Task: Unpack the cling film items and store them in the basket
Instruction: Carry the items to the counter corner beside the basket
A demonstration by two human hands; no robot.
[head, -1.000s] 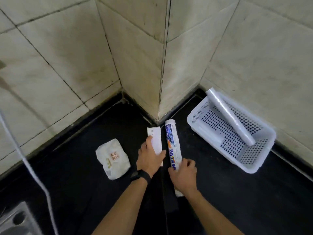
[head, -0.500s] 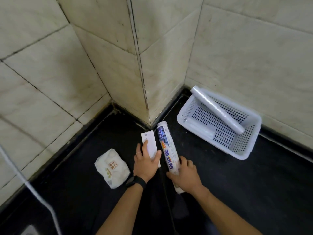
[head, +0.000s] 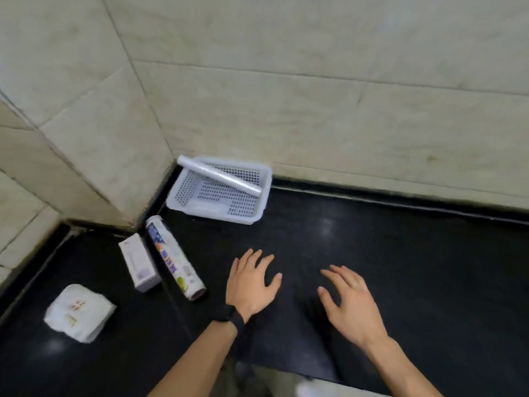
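Observation:
A white perforated basket (head: 264, 193) stands on the black counter against the tiled wall. A bare cling film roll (head: 219, 175) lies slanted across it, one end on the rim. A printed cling film tube (head: 174, 257) and a small white box (head: 139, 262) lie side by side left of my hands. My left hand (head: 250, 282), with a black wristband, hovers with fingers spread, holding nothing. To its right, my right hand (head: 349, 305) is also spread and empty. Both hands are apart from every item.
A white wrapped packet (head: 78, 312) lies at the lower left of the black counter (head: 400, 267). Tiled walls (head: 315, 96) close the back and a jutting corner stands at the left. A pale edge shows below my arms.
Both hands let go of the box and the printed tube and moved right, onto bare counter. The view swung to the right, so the items now lie left of my hands.

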